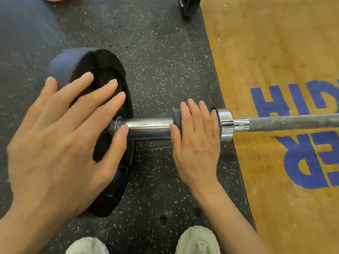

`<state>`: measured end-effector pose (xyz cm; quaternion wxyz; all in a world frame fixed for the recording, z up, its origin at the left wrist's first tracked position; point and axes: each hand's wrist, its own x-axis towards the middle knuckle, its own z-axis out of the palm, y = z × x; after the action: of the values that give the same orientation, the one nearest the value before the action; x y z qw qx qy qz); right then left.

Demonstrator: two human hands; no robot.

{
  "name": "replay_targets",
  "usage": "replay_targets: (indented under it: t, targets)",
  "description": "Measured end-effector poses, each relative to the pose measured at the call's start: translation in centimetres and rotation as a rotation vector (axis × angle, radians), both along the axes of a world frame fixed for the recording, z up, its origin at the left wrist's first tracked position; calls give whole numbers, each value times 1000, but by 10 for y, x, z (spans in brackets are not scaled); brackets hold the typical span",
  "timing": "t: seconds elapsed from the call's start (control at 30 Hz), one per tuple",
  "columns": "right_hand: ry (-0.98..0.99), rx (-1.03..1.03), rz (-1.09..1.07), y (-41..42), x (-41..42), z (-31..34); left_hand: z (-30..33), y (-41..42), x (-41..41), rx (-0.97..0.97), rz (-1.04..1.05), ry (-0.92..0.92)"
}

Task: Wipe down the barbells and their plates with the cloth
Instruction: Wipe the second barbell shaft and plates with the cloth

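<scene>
Barbell (286, 122): lies across rubber floor (165, 61) and wooden platform (275, 52), chrome sleeve (149, 130) between the two hands, collar (226, 122) just beyond the right little finger. Plate (102, 70): black, upright on the sleeve's end, under the left fingertips. Left hand (60, 143): fingers straight and spread, laid flat on the plate's face, thumb tip touching the sleeve. Right hand (197, 142): fingers straight and together, draped over the sleeve, pressing a dark cloth (176, 115) whose edge shows beside the forefinger. Second plate (189, 5): well beyond the fingers, at the top edge. Shoes (198, 241): two pale ones, nearer than the wrists. Platform bears blue lettering.
</scene>
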<state>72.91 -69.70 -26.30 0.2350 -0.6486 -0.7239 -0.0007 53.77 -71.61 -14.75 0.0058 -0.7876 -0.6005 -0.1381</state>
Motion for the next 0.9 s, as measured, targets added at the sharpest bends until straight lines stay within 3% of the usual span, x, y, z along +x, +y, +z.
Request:
replay_targets:
  t: [0.1, 0.27, 0.43, 0.57, 0.77, 0.9]
  targets:
    - [82, -55, -127, 3, -26, 12, 8, -6, 8, 48, -8, 50]
    - [16, -54, 170, 5, -37, 14, 5, -14, 8, 75, 10, 68]
    - [-27, -16, -73, 10, -5, 12, 15, -14, 11, 59, -27, 42]
    - [-64, -49, -64, 7, -13, 14, 28, 11, 12, 22, -6, -30]
    - [-94, -99, 26, -14, -3, 16, 23, 19, 14, -9, -81, 231]
    - [-124, -148, 81, -22, 8, 20, 24, 8, 17, -15, -81, 250]
